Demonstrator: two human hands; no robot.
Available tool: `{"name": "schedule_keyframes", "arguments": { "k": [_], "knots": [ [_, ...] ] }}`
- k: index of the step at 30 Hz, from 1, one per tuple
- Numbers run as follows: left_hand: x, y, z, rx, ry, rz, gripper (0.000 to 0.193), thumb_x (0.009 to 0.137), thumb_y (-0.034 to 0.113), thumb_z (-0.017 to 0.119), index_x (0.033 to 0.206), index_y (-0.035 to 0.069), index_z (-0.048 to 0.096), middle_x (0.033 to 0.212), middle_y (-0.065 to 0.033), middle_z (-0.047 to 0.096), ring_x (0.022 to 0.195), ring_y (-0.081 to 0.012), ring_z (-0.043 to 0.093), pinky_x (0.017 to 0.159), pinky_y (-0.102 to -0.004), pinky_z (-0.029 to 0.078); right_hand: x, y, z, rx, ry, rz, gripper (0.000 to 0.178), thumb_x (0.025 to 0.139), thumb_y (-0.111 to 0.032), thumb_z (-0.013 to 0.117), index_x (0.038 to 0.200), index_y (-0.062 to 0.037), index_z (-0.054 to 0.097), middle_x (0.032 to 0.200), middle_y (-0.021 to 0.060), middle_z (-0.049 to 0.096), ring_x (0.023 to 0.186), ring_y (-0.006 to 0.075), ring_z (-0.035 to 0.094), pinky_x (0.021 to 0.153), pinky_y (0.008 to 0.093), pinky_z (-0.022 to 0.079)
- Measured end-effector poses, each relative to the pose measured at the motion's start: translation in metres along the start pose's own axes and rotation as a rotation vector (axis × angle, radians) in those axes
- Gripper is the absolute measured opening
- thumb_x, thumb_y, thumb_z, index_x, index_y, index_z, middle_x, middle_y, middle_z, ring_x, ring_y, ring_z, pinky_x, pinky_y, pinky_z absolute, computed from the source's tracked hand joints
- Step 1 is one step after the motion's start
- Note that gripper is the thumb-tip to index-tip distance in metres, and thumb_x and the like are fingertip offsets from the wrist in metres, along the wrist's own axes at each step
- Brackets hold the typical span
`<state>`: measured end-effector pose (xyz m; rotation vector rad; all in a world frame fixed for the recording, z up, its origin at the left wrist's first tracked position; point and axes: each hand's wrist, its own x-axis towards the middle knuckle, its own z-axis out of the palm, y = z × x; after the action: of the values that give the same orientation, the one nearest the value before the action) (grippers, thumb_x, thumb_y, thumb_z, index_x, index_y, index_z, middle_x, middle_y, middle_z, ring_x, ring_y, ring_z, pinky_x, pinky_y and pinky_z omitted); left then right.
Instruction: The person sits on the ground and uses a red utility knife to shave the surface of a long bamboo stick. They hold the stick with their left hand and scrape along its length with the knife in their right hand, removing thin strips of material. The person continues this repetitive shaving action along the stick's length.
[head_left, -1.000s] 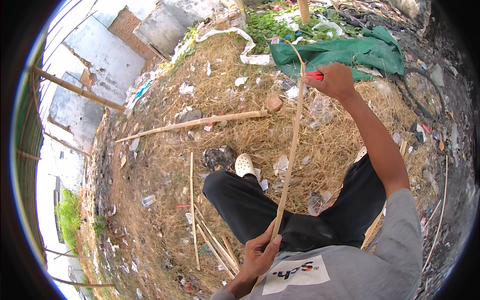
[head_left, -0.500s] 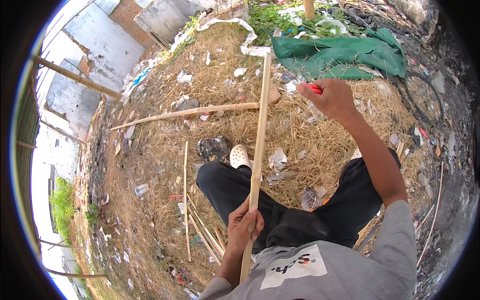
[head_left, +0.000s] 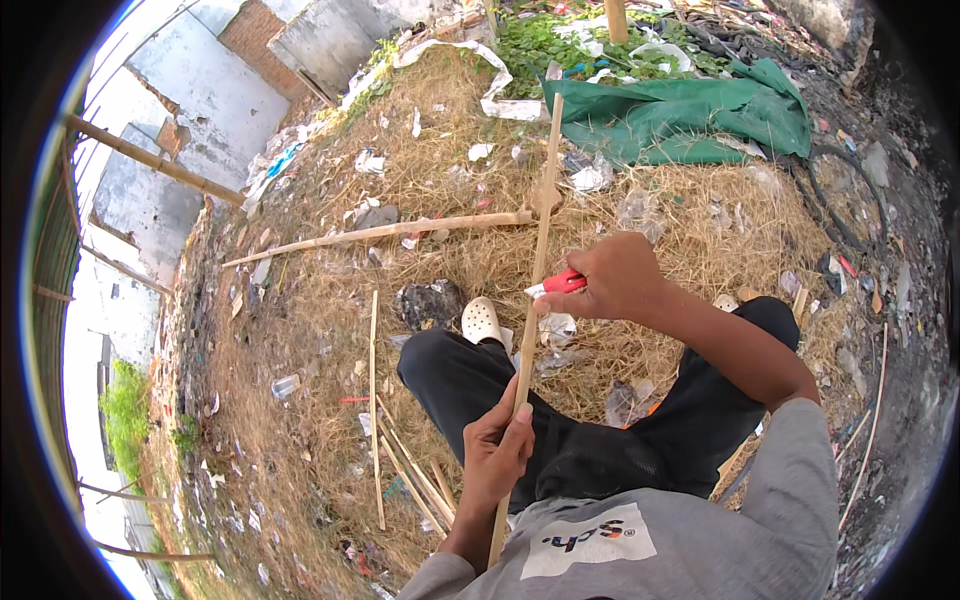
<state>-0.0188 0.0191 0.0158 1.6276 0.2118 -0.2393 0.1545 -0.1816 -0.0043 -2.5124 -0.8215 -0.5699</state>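
Note:
A long, narrow bamboo strip [head_left: 546, 195] rises from my lap and leans slightly right at its far end. My left hand [head_left: 497, 440] is closed around its lower part, thumb lying along the strip. In my right hand [head_left: 610, 280] is a red utility knife [head_left: 562, 283], its pale tip pointing left against or just beside the middle of the strip; whether the blade touches the bamboo I cannot tell. My knees are bent to either side, and a cream clog [head_left: 481, 321] shows beyond the left one.
Several thin bamboo strips [head_left: 377, 420] lie on the dry grass at my left. A longer bamboo pole [head_left: 380, 234] lies across the ground ahead. Beyond it is a crumpled green tarp [head_left: 690, 115]. A dark stone-like lump [head_left: 428, 300] sits by my left foot, with litter scattered around.
My right hand has drawn the knife nearer and to the left, down to the strip's middle. The strip has tilted a little to the right, and my left hand's grip has shifted slightly.

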Motion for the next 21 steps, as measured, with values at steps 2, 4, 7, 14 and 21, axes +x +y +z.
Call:
{"name": "schedule_keyframes", "arguments": {
  "k": [2, 4, 7, 14, 21],
  "knots": [
    [0.000, -0.002, -0.001, 0.012, -0.003, 0.031, 0.046, 0.100, 0.018, 0.051, 0.143, 0.002, 0.044, 0.056, 0.0029, 0.047, 0.042, -0.0021, 0.040, 0.038, -0.0186, 0.031, -0.009, -0.018, 0.000, 0.029, -0.083, -0.091, 0.071, 0.071, -0.077, 0.062, 0.050, -0.0088, 0.058, 0.040, 0.0084, 0.044, 0.036, 0.0277, 0.050, 0.038, 0.0373, 0.036],
    [-0.002, -0.005, -0.001, 0.012, -0.011, 0.043, 0.046, 0.100, 0.017, 0.052, 0.143, 0.003, 0.044, 0.056, 0.0038, 0.046, 0.044, -0.0015, 0.039, 0.040, -0.0185, 0.030, 0.001, -0.003, 0.000, -0.009, -0.018, -0.016, 0.070, 0.070, -0.076, 0.063, 0.050, -0.0095, 0.058, 0.040, 0.0078, 0.044, 0.036, 0.0276, 0.049, 0.038, 0.0380, 0.036],
    [-0.001, -0.002, 0.001, -0.014, -0.011, 0.037, 0.046, 0.101, 0.017, 0.052, 0.143, 0.003, 0.043, 0.057, 0.0053, 0.044, 0.048, -0.0004, 0.037, 0.043, -0.0186, 0.029, 0.013, 0.021, -0.001, -0.023, 0.056, 0.024, 0.068, 0.070, -0.075, 0.064, 0.052, -0.0101, 0.057, 0.042, 0.0069, 0.045, 0.038, 0.0266, 0.050, 0.039, 0.0382, 0.036],
    [-0.002, -0.011, -0.004, -0.158, -0.059, 0.007, 0.047, 0.101, 0.020, 0.048, 0.143, 0.000, 0.042, 0.055, 0.0008, 0.045, 0.042, -0.0042, 0.038, 0.038, -0.0184, 0.031, 0.001, 0.000, 0.009, -0.043, 0.054, -0.081, 0.069, 0.071, -0.076, 0.062, 0.051, -0.0105, 0.055, 0.043, 0.0074, 0.045, 0.039, 0.0275, 0.050, 0.041, 0.0387, 0.037],
    [-0.020, -0.011, 0.004, -0.153, -0.119, -0.097, 0.048, 0.101, 0.021, 0.048, 0.143, 0.000, 0.041, 0.055, 0.0011, 0.045, 0.043, -0.0038, 0.039, 0.037, -0.0184, 0.029, 0.032, 0.079, 0.000, -0.243, 0.103, 0.186, 0.074, 0.074, -0.079, 0.055, 0.054, -0.0091, 0.062, 0.043, 0.0083, 0.049, 0.042, 0.0267, 0.054, 0.042, 0.0379, 0.042]
  ]
}}
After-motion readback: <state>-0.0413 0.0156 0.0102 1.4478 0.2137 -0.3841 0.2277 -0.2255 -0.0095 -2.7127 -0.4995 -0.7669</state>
